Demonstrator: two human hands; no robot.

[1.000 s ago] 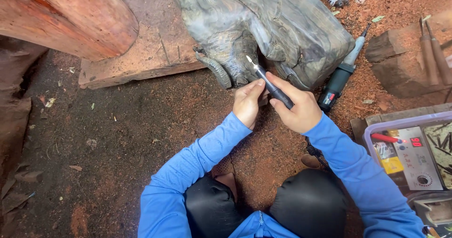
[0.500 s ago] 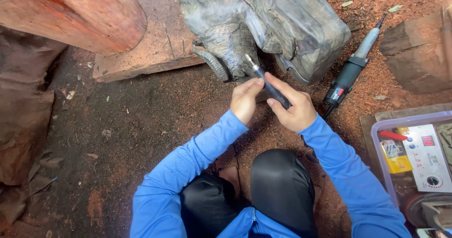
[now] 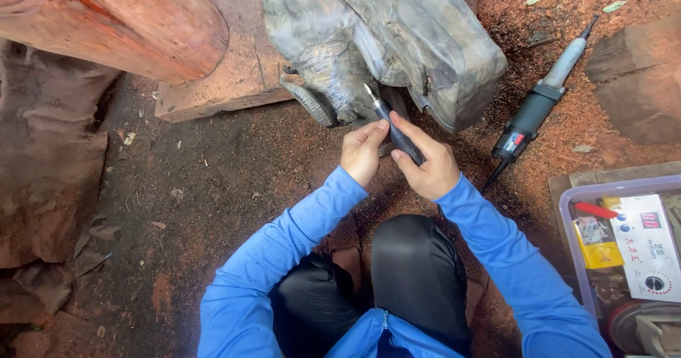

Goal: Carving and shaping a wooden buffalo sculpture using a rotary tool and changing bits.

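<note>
A slim black rotary handpiece point(image 3: 392, 125) with a pointed metal bit lies at the centre, its tip aimed at the near underside of a grey-green carved wood block point(image 3: 397, 35). The right hand point(image 3: 423, 161) is closed around the handpiece body, thumb along the shaft, probably to steer the tip finely. The left hand point(image 3: 362, 152) is curled, fingertips touching the shaft just beside the right thumb, apparently bracing it. The carving rests on a pale plank point(image 3: 227, 81), lifted off the ground. To the right lies a larger black-and-grey power grinder point(image 3: 540, 106), apart from both hands. A clear plastic bin point(image 3: 567, 220) of supplies sits near right. A reddish log point(image 3: 106, 25) lies far left. The ground is packed dirt strewn with red sawdust point(image 3: 553, 39).
</note>
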